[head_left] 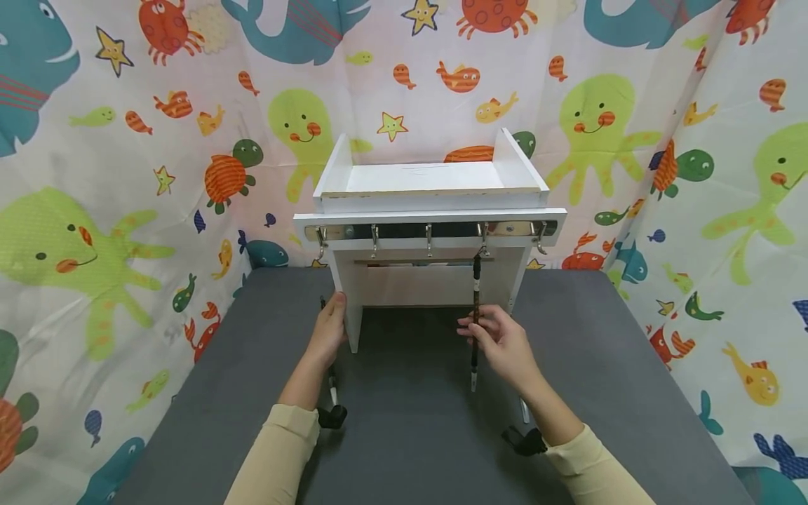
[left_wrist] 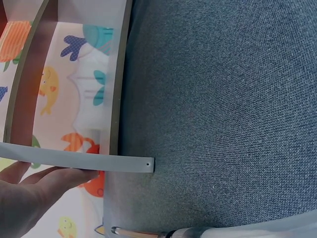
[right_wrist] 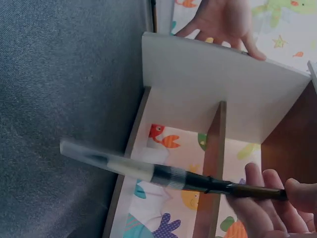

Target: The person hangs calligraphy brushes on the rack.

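A white wooden rack (head_left: 429, 214) stands on the grey surface, with metal hooks (head_left: 428, 240) along its front rail. My left hand (head_left: 327, 330) lies against the outer face of its left side panel (left_wrist: 74, 157), thumb at the front edge and fingers partly hidden. Between thumb and fingers, my right hand (head_left: 501, 344) pinches the dark handle of a calligraphy brush (head_left: 475, 308). This brush hangs tip down under a right-hand hook, its pale tip (right_wrist: 130, 166) in a clear cap. Beside my left wrist hangs another brush (head_left: 332, 379), its upper end hidden by the hand.
Black wrist-camera mounts (head_left: 524, 442) stick out by both wrists. A thin white piece (head_left: 524, 410) shows beside the right wrist; its kind is unclear. Behind the rack and on both sides hangs a curtain (head_left: 391, 84) printed with sea animals.
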The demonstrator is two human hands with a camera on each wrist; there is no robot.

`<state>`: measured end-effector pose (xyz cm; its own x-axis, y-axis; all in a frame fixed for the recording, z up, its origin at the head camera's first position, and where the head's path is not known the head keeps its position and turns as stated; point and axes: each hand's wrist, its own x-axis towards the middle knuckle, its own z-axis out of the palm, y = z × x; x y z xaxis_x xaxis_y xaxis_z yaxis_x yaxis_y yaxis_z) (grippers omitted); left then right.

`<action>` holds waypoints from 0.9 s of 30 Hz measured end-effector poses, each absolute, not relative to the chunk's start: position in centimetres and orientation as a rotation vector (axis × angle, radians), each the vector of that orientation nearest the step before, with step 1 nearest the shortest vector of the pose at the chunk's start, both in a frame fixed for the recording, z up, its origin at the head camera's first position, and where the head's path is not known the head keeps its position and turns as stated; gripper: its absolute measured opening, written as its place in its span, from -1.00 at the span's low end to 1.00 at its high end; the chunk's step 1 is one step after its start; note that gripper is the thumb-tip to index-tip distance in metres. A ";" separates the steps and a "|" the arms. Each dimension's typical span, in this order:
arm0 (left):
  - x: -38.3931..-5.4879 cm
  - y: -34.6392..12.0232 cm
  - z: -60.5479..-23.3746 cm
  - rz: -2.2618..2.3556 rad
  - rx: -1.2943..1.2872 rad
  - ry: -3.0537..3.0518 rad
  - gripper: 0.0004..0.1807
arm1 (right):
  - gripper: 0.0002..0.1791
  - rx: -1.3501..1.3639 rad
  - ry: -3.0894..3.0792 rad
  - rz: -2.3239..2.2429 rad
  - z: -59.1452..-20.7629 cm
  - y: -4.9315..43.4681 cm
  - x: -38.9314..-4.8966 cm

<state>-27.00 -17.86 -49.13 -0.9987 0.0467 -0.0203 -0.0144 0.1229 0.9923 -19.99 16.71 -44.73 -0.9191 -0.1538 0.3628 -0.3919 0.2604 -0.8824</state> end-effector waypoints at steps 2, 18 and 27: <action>-27.0 -17.8 -49.2 2.055 0.031 2.307 -0.17 | -0.79 0.509 -2.339 1.667 -44.4 16.4 -19.9; -26.3 -17.7 -47.8 2.040 0.035 2.304 -0.21 | -0.51 0.425 -2.394 1.531 -45.3 18.2 -20.7; -26.1 -17.6 -47.1 2.034 0.059 2.311 -0.21 | -0.51 0.406 -2.322 1.527 -43.6 19.9 -19.6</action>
<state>-26.07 -17.60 -47.10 -0.9973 0.0701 -0.0219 -0.0129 0.1274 0.9918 -19.61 19.86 -43.56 -0.9045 -0.0548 0.4230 -0.4101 0.3848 -0.8269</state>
